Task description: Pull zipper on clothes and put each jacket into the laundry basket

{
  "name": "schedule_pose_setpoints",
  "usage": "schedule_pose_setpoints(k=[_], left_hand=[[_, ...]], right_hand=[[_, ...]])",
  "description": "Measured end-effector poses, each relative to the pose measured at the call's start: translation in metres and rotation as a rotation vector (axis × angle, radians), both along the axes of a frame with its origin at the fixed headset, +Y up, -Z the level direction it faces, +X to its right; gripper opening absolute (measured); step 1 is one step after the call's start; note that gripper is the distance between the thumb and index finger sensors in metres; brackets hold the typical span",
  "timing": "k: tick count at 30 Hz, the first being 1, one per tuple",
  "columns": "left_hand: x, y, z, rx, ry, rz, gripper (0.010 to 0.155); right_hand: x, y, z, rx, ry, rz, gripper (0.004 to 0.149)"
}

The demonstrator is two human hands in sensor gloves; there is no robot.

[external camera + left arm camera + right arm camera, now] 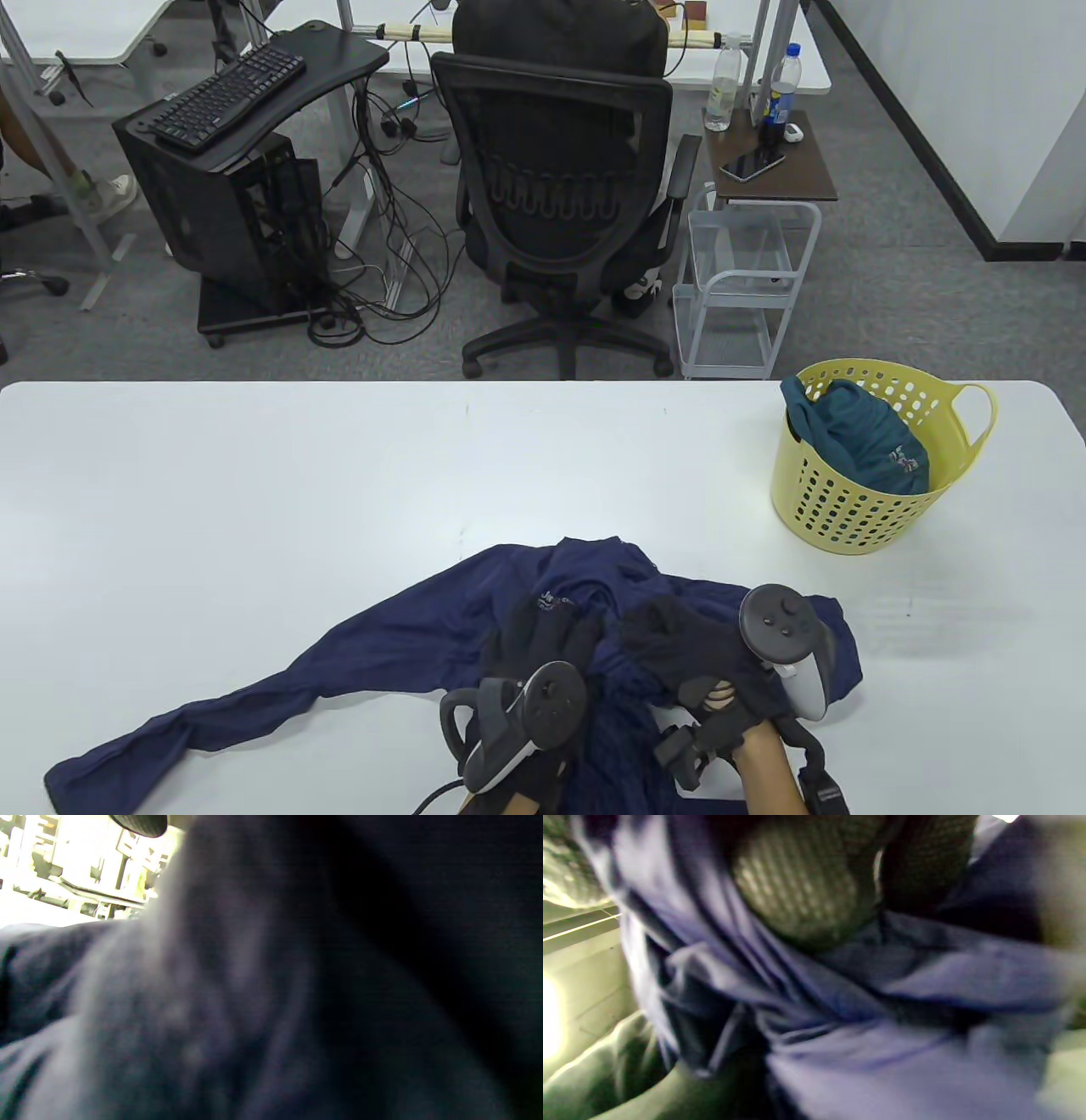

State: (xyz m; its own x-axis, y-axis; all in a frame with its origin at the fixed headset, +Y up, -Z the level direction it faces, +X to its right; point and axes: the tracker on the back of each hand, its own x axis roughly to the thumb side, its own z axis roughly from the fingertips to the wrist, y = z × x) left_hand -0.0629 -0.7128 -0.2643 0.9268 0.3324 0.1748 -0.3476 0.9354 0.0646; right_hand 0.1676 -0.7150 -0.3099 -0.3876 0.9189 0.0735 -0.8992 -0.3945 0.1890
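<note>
A navy blue jacket (382,662) lies bunched on the white table (254,492) near the front edge, with one sleeve trailing out to the left. Both gloved hands sit on its crumpled middle. My left hand (543,632) curls its fingers into the fabric near a small white logo. My right hand (674,641) grips a fold just to the right. In the right wrist view, gloved fingers (797,878) dig into gathered blue cloth (882,1027). Blurred dark fabric (212,1005) fills the left wrist view. The zipper is hidden. A yellow laundry basket (848,509) stands at the right and holds a teal jacket (865,441).
Beyond the table's far edge stand a black office chair (560,187), a white wire cart (747,280) and a computer tower (221,212) with a keyboard on it. White tabletop stretches to the left of the jacket and behind it.
</note>
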Motion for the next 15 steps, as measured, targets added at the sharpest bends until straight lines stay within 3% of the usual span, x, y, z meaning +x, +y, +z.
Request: schedule_pose_setpoints(k=[7,11,15], left_hand=[[-0.044,-0.020,-0.022,-0.122,0.101,0.157,0.046],[-0.059,-0.028,-0.029,-0.197,0.124,0.298,0.047],[-0.060,-0.029,-0.031,-0.203,0.119,0.299,0.048]], right_hand=[[0.020,0.000,0.001,-0.035,-0.028,-0.256,0.051],[0.022,0.011,0.007,-0.029,-0.071,0.178,0.045],[-0.002,-0.005,0.009,-0.273,0.124,0.516,0.044]])
